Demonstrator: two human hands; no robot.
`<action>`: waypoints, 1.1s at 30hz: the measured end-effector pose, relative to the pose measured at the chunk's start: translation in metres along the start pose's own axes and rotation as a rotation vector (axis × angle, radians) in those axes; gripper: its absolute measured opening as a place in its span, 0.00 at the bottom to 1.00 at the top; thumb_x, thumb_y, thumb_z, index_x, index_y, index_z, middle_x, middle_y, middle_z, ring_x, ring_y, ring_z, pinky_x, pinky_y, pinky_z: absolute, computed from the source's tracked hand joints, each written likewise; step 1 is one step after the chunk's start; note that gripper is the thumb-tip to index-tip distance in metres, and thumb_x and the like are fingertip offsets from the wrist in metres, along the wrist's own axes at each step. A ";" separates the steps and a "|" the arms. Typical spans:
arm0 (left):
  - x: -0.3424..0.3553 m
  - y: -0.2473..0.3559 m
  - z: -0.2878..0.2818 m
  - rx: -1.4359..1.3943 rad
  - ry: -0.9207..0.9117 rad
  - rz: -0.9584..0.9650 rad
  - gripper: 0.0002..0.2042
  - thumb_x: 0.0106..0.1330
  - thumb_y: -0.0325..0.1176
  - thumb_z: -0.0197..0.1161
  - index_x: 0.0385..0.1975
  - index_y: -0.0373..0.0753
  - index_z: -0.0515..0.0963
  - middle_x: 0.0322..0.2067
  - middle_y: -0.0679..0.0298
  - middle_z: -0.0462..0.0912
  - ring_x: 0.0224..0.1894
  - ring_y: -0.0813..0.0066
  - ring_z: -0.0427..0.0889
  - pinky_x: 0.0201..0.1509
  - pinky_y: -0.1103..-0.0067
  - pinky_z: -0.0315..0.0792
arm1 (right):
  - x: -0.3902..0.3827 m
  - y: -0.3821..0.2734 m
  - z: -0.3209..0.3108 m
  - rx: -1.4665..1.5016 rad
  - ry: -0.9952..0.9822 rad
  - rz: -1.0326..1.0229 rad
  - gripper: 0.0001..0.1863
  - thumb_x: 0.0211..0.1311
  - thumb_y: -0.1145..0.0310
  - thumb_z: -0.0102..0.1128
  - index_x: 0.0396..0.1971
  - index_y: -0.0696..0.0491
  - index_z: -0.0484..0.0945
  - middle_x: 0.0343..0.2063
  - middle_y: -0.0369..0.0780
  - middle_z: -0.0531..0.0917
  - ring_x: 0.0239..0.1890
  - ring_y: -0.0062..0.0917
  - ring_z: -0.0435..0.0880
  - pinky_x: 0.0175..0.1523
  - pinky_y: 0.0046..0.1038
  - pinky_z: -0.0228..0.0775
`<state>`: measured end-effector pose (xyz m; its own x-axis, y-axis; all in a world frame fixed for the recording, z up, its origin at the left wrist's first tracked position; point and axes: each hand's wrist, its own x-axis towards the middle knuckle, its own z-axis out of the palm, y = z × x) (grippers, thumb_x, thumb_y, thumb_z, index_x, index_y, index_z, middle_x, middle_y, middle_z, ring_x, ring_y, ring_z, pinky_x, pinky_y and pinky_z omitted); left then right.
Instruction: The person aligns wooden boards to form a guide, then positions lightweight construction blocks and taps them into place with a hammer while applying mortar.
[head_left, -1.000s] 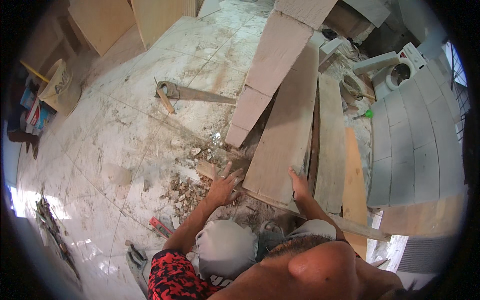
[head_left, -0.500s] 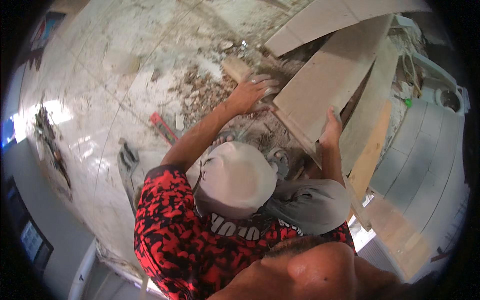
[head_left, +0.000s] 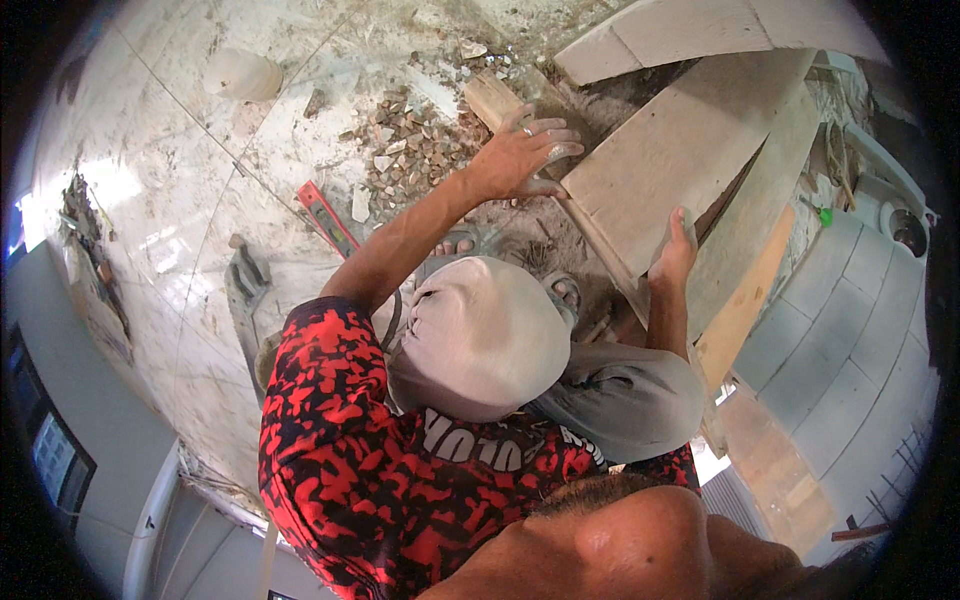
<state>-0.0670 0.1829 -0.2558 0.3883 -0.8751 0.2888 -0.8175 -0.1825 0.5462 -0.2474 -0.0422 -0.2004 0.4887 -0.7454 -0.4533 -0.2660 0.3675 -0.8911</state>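
A broad beige slab [head_left: 700, 120] lies tilted in front of me, its left corner close to my left hand [head_left: 522, 160]. That hand's fingers are spread and dusty, with the thumb by the slab's corner. Just beyond it is a short wooden block [head_left: 492, 98]. My right hand [head_left: 674, 252] is at the slab's near right edge, thumb up along its face; the other fingers are mostly hidden. Beside that edge, across a dark gap, lies a second, narrower slab [head_left: 765, 205].
Broken rubble [head_left: 400, 140] lies left of my left hand. A red spirit level [head_left: 325, 217] rests on the dusty tiled floor near my left forearm. A pale curved ledge [head_left: 680, 35] runs along the far side. Grey blocks [head_left: 835, 300] and a wooden plank [head_left: 745, 300] are at right.
My left hand's fingers have lifted and spread apart, showing the thumb by the slab's corner. The right hand stays at the slab's edge. The whole view has shifted slightly.
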 end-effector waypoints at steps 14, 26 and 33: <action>-0.017 0.007 0.004 -0.061 0.129 -0.229 0.39 0.44 0.59 0.64 0.57 0.50 0.62 0.61 0.70 0.60 0.67 0.63 0.50 0.68 0.53 0.35 | -0.009 -0.011 -0.017 -0.069 -0.109 0.069 0.24 0.56 0.67 0.59 0.50 0.63 0.65 0.45 0.43 0.72 0.47 0.31 0.73 0.54 0.31 0.64; -0.017 0.007 0.007 -0.033 0.132 -0.244 0.38 0.45 0.65 0.60 0.56 0.51 0.64 0.60 0.70 0.62 0.66 0.66 0.51 0.68 0.54 0.35 | -0.011 -0.011 -0.016 -0.151 -0.068 0.040 0.26 0.52 0.68 0.62 0.50 0.60 0.65 0.41 0.41 0.74 0.42 0.30 0.74 0.48 0.29 0.67; -0.014 0.008 0.005 -0.025 0.098 -0.237 0.38 0.45 0.65 0.60 0.56 0.51 0.64 0.58 0.70 0.63 0.66 0.66 0.50 0.68 0.52 0.35 | -0.017 -0.017 -0.018 -0.223 0.001 0.085 0.31 0.50 0.71 0.64 0.53 0.63 0.62 0.44 0.46 0.72 0.45 0.34 0.73 0.51 0.33 0.67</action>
<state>-0.0811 0.1914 -0.2594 0.6081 -0.7613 0.2251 -0.6885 -0.3646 0.6270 -0.2658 -0.0460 -0.1770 0.4559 -0.7173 -0.5269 -0.4836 0.2973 -0.8233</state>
